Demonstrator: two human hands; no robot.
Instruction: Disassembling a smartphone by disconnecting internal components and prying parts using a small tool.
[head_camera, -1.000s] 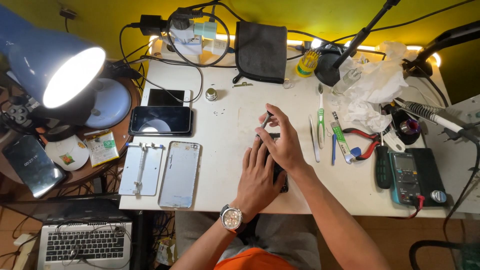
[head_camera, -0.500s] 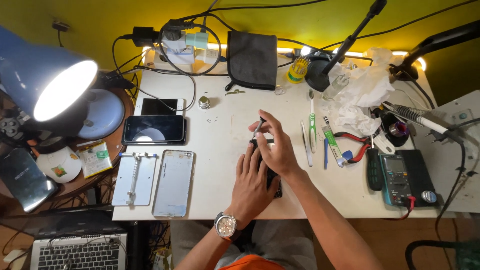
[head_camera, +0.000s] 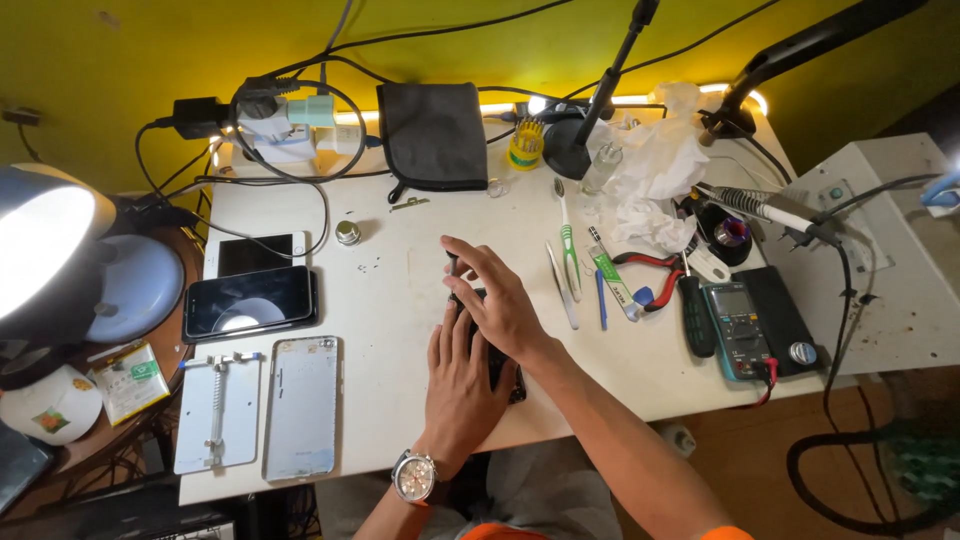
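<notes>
Near the middle of the frame, on the white worktable (head_camera: 380, 330): left hand (head_camera: 462, 385) laid flat, fingers together, pressing down a dark phone-like slab (head_camera: 503, 368) so nothing slides. Right hand (head_camera: 503, 305) curled over top, pinching a small dark tool (head_camera: 455, 267) at the slab's upper end. Slab mostly covered by both hands; tool tip too tiny to make out.

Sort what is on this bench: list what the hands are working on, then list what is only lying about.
In hand:
left hand, pressing flat on the dark phone
right hand, fingertips on the phone's top end

Lying about:
two phones at left
silver back cover
toothbrush
red-handled pliers
multimeter
grey pouch
</notes>
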